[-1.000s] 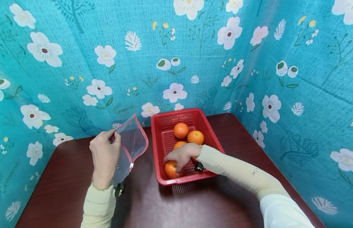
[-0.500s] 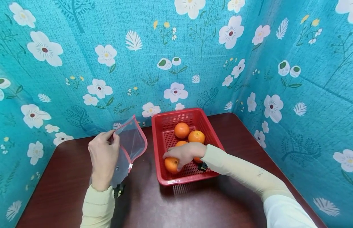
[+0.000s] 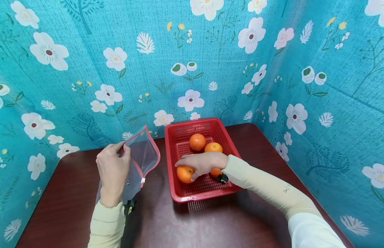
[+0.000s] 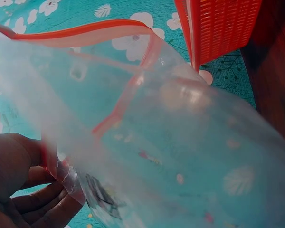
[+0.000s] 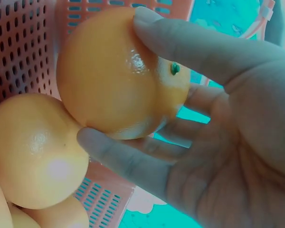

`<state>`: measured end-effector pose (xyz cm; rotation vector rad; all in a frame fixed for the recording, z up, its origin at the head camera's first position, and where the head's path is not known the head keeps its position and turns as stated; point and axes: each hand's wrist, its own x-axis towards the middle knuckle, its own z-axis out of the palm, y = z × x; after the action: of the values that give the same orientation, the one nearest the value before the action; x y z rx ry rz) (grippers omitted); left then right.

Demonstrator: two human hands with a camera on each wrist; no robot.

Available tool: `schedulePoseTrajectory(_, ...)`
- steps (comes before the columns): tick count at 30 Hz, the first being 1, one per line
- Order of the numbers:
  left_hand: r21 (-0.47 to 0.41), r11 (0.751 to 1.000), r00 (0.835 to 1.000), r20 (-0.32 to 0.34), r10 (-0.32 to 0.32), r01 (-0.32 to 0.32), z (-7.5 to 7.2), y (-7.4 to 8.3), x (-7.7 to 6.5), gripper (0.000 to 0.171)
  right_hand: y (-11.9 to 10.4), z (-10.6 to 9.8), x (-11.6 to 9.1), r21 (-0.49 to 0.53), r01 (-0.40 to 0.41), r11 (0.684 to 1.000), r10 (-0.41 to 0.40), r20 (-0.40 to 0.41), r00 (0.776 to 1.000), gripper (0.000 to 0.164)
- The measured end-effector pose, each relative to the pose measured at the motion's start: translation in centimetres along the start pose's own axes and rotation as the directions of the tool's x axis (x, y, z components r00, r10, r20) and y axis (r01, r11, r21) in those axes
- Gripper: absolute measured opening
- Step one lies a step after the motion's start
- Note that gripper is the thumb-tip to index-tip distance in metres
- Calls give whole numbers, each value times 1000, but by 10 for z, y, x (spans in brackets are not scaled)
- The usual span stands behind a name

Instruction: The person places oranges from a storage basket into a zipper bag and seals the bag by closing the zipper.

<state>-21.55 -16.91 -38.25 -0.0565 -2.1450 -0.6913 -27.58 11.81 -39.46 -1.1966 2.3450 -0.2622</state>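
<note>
My left hand [image 3: 113,168] pinches the edge of a clear zip bag [image 3: 144,151] with pink trim and a white slider [image 3: 143,180]. The bag's mouth gapes towards the right. In the left wrist view the see-through bag [image 4: 190,137] fills most of the picture. My right hand [image 3: 204,162] holds an orange [image 3: 184,174] at the near left of the red basket [image 3: 192,197]. Thumb and fingers curl round this orange [image 5: 114,71] in the right wrist view, its green stem end facing the palm. Another orange [image 5: 38,152] lies beside it, close to a fingertip.
More oranges lie in the basket, one orange [image 3: 197,142] at the back and another orange [image 3: 213,147] to its right. The basket stands on a dark brown table [image 3: 192,227]. A turquoise flowered cloth [image 3: 142,86] hangs behind and at the sides.
My right hand has closed round the near-left orange and raised it slightly, away from the basket's near wall. The left hand and the bag have barely moved.
</note>
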Motion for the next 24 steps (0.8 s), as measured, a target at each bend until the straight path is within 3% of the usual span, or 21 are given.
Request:
schedulePoseTrajectory(13,-1,1000,1000,-6,-8,8,0,1,-2,16,-1,-8,-4,31,102,994,-98,-106,990,74)
schedulePoseTrajectory(24,-22,1000,1000,-11,-4,4,0,3,-3,16,-2,-16,-8,29,124,992,-115,-198,973,73)
